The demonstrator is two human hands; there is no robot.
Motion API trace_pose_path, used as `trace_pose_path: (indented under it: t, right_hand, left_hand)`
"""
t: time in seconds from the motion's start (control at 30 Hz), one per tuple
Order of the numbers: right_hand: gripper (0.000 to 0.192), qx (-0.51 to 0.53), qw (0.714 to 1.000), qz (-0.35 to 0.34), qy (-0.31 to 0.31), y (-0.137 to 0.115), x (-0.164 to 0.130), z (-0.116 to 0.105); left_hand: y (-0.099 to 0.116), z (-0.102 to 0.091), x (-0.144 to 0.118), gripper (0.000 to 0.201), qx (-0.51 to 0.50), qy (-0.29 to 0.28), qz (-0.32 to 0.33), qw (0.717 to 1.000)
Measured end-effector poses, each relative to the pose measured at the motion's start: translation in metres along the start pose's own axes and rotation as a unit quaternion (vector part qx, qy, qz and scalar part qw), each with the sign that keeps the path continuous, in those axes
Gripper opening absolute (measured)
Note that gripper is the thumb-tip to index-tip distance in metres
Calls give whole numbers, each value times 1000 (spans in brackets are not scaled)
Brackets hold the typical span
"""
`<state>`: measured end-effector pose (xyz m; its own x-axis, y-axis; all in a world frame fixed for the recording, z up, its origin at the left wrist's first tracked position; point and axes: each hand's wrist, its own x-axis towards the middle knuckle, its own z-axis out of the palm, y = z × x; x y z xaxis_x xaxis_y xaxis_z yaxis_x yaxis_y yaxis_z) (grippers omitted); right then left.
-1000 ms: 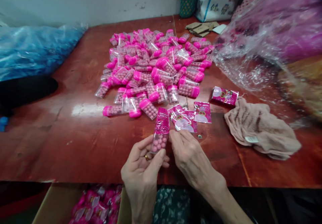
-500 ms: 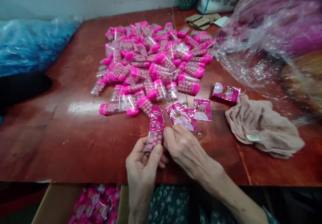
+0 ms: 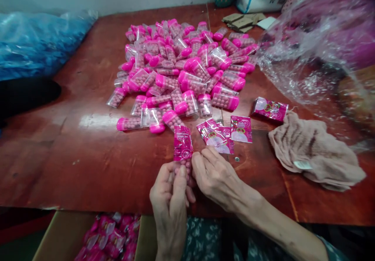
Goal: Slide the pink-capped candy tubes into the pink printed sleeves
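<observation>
My left hand is closed around a small clear candy container filled with pink balls, thumb on its front. A shiny pink printed label sleeve covers the container's upper part. The fingers of my right hand are bent and pinched at the right edge of the sleeve; their tips are partly hidden. Just beyond the right hand lie several loose flat label sleeves. A big heap of pink-capped candy containers spreads over the table behind my hands.
A folded stack of sleeves lies beside a crumpled beige cloth on the red-brown table. Clear plastic wrap covers the right side. A blue bag stands left. Below the edge, a cardboard box holds pink packs.
The sleeve now reaches further down over the container, and fewer balls show below it. My left thumb covers more of the front. The whole view has shifted slightly.
</observation>
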<state>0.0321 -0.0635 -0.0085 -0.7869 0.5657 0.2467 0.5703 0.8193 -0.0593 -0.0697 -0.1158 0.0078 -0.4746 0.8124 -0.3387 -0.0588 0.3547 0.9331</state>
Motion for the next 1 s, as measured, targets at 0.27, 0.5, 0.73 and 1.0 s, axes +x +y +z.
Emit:
trace_pose_path:
  t: [0.27, 0.5, 0.73, 1.0]
  right_hand:
    - [30, 8, 1000, -24, -1, -2, -1, -2]
    - [28, 117, 992, -11, 51, 4, -6, 7]
    - [19, 479, 823, 300, 56, 8, 0, -12]
    - [23, 608, 716, 333, 77, -20, 2, -4]
  left_hand:
    - [-5, 1, -1, 15, 25, 42, 40, 998]
    - [-13, 1, 12, 12, -205, -17, -71, 976]
    - [-9, 5, 10, 15, -244, -55, -92, 964]
    - [-10, 8, 0, 12, -223, -7, -49, 974]
